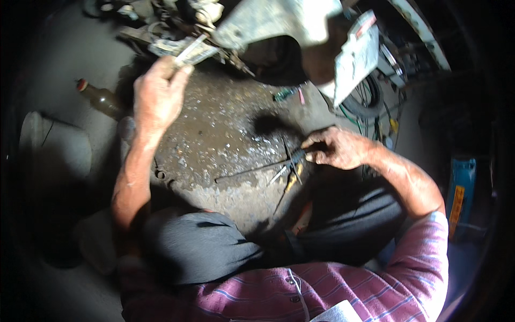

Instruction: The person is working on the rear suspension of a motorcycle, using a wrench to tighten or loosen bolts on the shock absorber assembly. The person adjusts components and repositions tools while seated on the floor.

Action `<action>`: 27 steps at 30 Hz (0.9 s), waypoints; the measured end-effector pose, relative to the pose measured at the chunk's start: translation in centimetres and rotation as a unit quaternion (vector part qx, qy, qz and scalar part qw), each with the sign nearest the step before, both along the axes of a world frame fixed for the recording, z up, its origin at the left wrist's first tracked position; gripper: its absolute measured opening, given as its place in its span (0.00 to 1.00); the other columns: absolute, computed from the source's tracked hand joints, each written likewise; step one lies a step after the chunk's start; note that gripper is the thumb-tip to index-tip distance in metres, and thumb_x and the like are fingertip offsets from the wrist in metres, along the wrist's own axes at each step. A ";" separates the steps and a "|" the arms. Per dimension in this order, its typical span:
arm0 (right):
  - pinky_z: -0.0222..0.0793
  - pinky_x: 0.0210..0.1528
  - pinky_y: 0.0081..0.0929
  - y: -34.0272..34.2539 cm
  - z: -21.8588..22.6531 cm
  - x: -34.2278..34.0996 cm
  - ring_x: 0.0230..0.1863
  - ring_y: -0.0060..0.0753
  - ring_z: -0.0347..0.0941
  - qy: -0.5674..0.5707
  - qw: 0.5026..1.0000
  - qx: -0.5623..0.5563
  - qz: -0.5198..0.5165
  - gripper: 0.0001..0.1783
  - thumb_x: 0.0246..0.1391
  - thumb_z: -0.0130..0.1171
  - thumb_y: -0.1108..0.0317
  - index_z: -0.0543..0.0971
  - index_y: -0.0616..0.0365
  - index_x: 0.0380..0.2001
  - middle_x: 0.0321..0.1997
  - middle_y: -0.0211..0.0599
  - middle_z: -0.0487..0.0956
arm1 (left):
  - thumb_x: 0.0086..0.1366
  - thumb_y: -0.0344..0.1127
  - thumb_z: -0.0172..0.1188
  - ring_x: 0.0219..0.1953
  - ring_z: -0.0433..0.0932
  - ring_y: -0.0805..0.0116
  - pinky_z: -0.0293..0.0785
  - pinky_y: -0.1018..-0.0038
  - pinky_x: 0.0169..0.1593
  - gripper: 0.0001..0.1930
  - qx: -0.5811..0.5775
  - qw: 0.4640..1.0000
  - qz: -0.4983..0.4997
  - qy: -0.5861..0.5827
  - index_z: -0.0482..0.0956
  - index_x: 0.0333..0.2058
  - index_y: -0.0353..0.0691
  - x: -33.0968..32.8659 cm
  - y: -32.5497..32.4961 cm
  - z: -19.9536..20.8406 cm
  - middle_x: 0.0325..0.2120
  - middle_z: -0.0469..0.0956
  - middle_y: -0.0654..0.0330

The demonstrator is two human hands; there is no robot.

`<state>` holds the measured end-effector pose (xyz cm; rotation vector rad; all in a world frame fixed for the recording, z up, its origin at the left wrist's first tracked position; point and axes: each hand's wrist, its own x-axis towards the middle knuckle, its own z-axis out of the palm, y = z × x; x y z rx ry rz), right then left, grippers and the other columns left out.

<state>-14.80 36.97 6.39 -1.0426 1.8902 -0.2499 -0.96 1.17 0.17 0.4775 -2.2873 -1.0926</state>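
Note:
My left hand [161,94] is raised at the left, closed on a pale flat strip [190,49] beside a motorcycle-like machine's lower parts [201,24]. Whether the strip is loose or joined to the machine I cannot tell. Low on the right, my right hand [338,147] has its thumb and fingers curled on the dark end of a long thin rod tool [252,170], just above the floor. Beneath and beside that end lie a yellow-handled screwdriver [292,180] and other thin tools, crossing each other.
Wet, dirty floor [214,118] spreads between my hands. A brown bottle [102,99] and a whitish bucket [56,145] are at the left. Pale panels [357,59] of the machine hang at the top right, near a tyre [367,99]. A green object [284,94] lies on the floor.

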 end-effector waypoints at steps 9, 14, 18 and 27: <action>0.77 0.42 0.45 1.6 -1.9 1.7 0.37 0.48 0.83 0.000 0.993 0.006 0.122 0.18 0.63 0.65 0.60 0.82 0.58 0.51 0.34 0.48 0.84 | 0.74 0.38 0.61 0.30 0.81 0.66 0.77 0.68 0.37 0.12 0.018 0.997 -0.029 -0.064 0.82 0.46 0.35 0.1 -1.4 -0.2 0.29 0.82 0.57; 0.76 0.51 0.49 2.5 -2.7 1.4 0.48 0.56 0.81 -0.006 0.990 0.039 0.133 0.16 0.61 0.63 0.60 0.84 0.56 0.48 0.43 0.48 0.86 | 0.73 0.42 0.61 0.35 0.84 0.48 0.79 0.62 0.41 0.15 -0.257 0.965 0.045 -0.036 0.82 0.46 0.35 -0.2 -1.5 -0.2 0.36 0.86 0.48; 0.76 0.41 0.44 2.3 -2.5 1.5 0.36 0.47 0.81 -0.013 0.987 0.078 0.137 0.18 0.63 0.63 0.61 0.82 0.57 0.52 0.37 0.44 0.83 | 0.71 0.58 0.64 0.28 0.81 0.70 0.76 0.76 0.34 0.26 0.179 0.982 0.037 -0.036 0.82 0.43 0.35 0.5 -1.9 -0.8 0.29 0.84 0.57; 0.75 0.39 0.41 2.0 -2.1 1.4 0.34 0.45 0.80 -0.022 0.993 0.027 0.109 0.20 0.59 0.67 0.63 0.81 0.60 0.52 0.40 0.45 0.82 | 0.74 0.48 0.63 0.25 0.78 0.76 0.69 0.79 0.26 0.17 0.417 0.905 -0.083 0.006 0.80 0.38 0.38 -0.4 -4.9 -1.1 0.27 0.82 0.61</action>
